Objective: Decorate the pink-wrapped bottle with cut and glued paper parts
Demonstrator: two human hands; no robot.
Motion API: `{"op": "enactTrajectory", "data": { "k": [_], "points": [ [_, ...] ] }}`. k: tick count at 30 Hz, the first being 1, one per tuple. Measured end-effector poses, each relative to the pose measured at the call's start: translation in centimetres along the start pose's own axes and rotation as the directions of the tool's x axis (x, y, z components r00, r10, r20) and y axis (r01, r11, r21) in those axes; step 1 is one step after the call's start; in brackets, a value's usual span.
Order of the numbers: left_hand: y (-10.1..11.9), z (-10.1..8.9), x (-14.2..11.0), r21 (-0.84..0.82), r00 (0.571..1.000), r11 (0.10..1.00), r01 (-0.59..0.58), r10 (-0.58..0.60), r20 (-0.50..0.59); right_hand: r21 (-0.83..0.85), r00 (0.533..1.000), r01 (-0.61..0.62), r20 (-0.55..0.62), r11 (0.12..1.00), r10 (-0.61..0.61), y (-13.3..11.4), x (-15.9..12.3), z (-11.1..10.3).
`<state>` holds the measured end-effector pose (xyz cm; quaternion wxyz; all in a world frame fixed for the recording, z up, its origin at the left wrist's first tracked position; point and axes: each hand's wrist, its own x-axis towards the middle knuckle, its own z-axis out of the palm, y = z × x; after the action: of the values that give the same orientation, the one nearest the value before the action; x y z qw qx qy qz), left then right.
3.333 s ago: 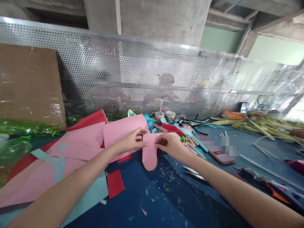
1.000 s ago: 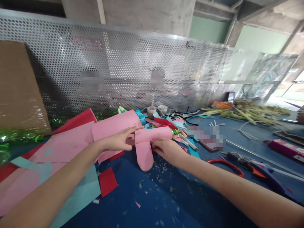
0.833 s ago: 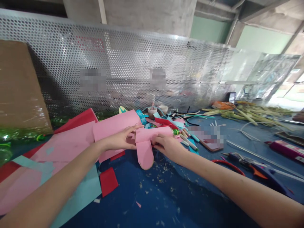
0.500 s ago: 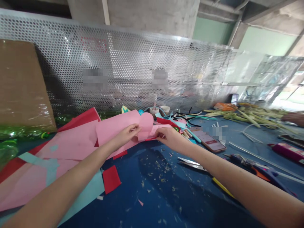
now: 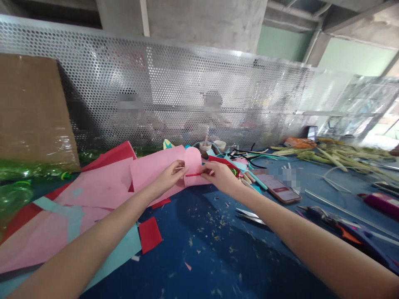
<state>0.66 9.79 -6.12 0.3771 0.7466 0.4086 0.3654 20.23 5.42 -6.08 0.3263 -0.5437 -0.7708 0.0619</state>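
My left hand pinches the left edge of a pink paper piece with a rounded top, held upright above the table. A thin red strip lies across the front of this piece. At its right end, my right hand has thumb and fingers pinched together on the strip. Directly behind and to the left are large pink paper sheets, partly covered by my left hand and forearm. Beside my right forearm lie scissors, their handles hidden under the arm.
A red paper square and scraps lie on the blue table. To the right are a phone, a glue gun and a purple container. Cardboard and green plastic bottles stand left; a perforated metal panel rises behind.
The red strip now shows across the pink piece, held level by my right hand. My right hand has moved slightly up and toward the piece. The view has shifted a little.
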Motion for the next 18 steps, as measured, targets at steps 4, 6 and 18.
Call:
{"op": "enactTrajectory", "data": {
  "k": [4, 6, 18],
  "points": [
    [0.6, -0.3, -0.4, -0.01, 0.998, 1.0, -0.022, 0.023, 0.053, -0.006, 1.0, -0.016, -0.011, 1.0, 0.016, -0.2, 0.2, 0.0],
    [0.6, -0.4, -0.3, -0.016, 0.997, 0.999, -0.033, 0.035, 0.073, -0.008, 1.0, -0.017, -0.01, 1.0, 0.017, -0.4, 0.2, 0.0],
    [-0.3, -0.1, 0.2, -0.019, 0.993, 0.997, -0.077, 0.079, 0.083, 0.017, 0.999, -0.042, 0.002, 0.999, 0.042, -0.5, 0.0, -1.1]
  ]
}}
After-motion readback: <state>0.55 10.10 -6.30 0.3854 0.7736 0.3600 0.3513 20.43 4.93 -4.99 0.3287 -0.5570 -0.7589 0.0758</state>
